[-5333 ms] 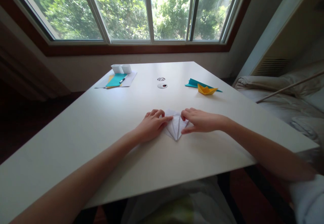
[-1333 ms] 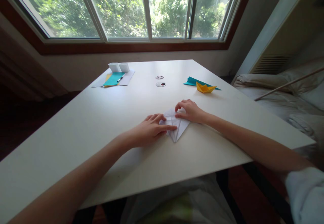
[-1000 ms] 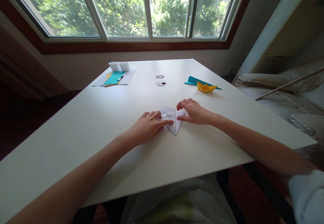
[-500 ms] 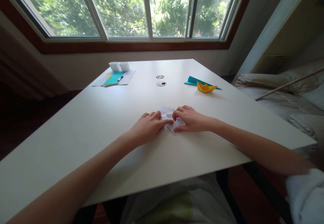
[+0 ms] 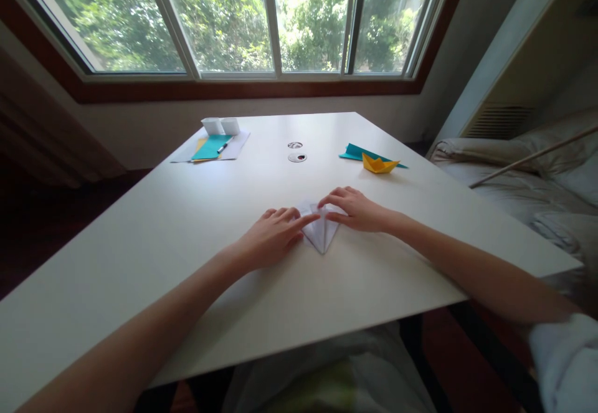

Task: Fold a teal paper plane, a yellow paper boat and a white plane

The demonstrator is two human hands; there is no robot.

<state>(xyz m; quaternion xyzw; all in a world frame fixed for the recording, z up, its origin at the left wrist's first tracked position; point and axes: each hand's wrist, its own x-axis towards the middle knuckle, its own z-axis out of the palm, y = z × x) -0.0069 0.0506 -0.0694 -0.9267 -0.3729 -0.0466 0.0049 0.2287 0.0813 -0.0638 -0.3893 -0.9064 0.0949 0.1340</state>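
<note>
**Pressing the fold on the white paper**

I saw the folded white paper [image 5: 321, 233] flat on the table [image 5: 187, 226], at centre. My left hand [image 5: 273, 237] lay flat at its 9 o'clock edge, fingers spread, pinning it. My right hand [image 5: 355, 209] pressed at 2 o'clock, fingertips drawn together on a flap. I judged a clean crease needed the left hand steady. A yellow paper boat [image 5: 380, 164] sat at 1 o'clock, well apart.

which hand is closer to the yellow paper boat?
Right. The right hand rests on the white folded paper, just short of the yellow paper boat. The left hand presses the paper's other side, farther away.
</note>
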